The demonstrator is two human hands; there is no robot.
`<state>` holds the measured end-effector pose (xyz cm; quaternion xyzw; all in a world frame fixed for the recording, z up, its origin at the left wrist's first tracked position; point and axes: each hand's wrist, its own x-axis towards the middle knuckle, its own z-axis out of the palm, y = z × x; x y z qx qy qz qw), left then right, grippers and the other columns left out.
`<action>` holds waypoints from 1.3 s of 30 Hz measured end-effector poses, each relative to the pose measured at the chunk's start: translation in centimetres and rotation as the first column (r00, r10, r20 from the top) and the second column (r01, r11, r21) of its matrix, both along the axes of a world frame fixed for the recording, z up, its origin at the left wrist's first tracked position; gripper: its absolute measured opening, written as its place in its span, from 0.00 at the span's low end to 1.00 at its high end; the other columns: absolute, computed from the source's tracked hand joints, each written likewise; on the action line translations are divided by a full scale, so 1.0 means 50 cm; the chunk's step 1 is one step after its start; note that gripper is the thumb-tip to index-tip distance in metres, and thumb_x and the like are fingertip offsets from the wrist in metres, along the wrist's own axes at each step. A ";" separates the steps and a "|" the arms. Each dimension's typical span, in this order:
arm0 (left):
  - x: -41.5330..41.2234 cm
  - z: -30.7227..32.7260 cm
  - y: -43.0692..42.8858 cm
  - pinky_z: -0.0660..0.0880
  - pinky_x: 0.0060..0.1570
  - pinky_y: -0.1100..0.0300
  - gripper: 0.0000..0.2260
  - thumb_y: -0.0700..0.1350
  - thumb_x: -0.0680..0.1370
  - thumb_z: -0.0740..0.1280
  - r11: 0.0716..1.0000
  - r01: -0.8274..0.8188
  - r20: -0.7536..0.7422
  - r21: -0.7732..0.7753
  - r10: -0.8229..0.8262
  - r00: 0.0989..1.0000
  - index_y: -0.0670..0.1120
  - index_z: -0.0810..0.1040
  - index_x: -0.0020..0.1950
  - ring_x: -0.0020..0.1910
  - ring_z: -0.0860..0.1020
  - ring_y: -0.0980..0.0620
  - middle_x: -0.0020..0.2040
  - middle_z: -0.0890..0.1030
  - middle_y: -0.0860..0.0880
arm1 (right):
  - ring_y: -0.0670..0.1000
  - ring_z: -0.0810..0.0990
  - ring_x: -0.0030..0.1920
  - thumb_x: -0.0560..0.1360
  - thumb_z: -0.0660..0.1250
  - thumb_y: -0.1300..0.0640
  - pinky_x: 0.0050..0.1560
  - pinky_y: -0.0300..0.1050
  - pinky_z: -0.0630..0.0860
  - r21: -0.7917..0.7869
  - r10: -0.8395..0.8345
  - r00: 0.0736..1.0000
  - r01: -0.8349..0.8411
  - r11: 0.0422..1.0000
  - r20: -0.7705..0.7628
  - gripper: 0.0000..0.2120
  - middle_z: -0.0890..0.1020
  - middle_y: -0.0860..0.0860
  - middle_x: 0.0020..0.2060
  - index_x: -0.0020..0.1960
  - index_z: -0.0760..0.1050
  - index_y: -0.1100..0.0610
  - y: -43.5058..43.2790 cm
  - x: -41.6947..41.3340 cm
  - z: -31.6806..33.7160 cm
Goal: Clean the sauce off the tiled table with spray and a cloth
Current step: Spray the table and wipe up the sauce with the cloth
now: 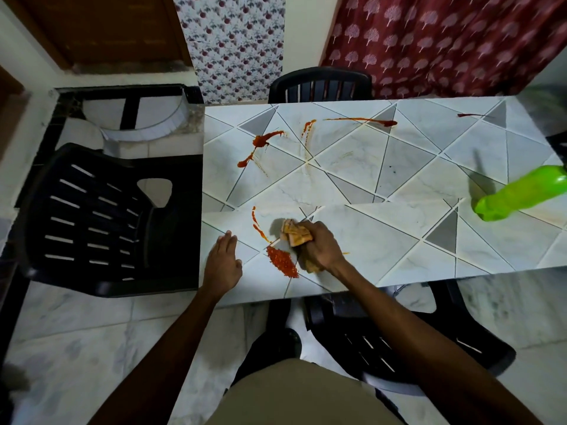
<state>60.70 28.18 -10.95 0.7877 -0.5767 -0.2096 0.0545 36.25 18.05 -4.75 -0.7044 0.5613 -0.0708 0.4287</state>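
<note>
My right hand (pixel 322 245) grips a bunched yellow-orange cloth (pixel 295 234) pressed on the tiled table (pixel 383 185) near its front edge. Just left of the cloth lies a thick red sauce patch (pixel 281 261), with a thin red streak (pixel 257 227) above it. My left hand (pixel 223 265) rests flat on the table's front left corner, fingers straight. More sauce lies further back: a blob with a trail (pixel 260 142), a faint smear (pixel 308 128), a long streak (pixel 365 120) and a small dash (pixel 468 115). A green spray bottle (pixel 518 193) lies at the right.
Black plastic chairs stand at the table's left (pixel 101 219), far side (pixel 320 84) and front right (pixel 399 342). A maroon curtain (pixel 445 41) hangs behind. The floor is pale marble tile (pixel 92 326).
</note>
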 end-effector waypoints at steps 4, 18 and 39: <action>-0.021 0.000 0.018 0.53 0.77 0.52 0.32 0.46 0.80 0.65 0.999 -0.031 -0.015 0.031 0.031 0.999 0.41 0.54 0.80 0.80 0.51 0.45 0.81 0.52 0.44 | 0.56 0.79 0.56 0.67 0.59 0.55 0.53 0.41 0.68 -0.068 -0.168 0.980 0.175 0.982 0.106 0.27 0.83 0.56 0.55 0.64 0.80 0.56 -0.009 -0.068 0.090; -0.080 0.003 0.094 0.52 0.77 0.52 0.32 0.47 0.80 0.66 0.995 -0.092 -0.043 0.037 0.094 0.995 0.44 0.55 0.80 0.80 0.52 0.45 0.81 0.53 0.45 | 0.66 0.78 0.63 0.79 0.63 0.57 0.64 0.56 0.73 0.073 -0.332 0.907 0.362 0.929 -0.259 0.20 0.78 0.62 0.64 0.69 0.71 0.59 0.045 -0.163 -0.004; 0.014 0.009 0.084 0.65 0.71 0.54 0.15 0.40 0.80 0.64 0.991 -0.097 -0.347 -0.098 0.057 0.936 0.40 0.77 0.66 0.70 0.71 0.47 0.70 0.75 0.44 | 0.62 0.78 0.64 0.82 0.63 0.53 0.66 0.59 0.74 0.109 -0.011 0.989 0.027 0.994 -0.150 0.20 0.74 0.57 0.68 0.72 0.67 0.56 0.080 0.164 -0.022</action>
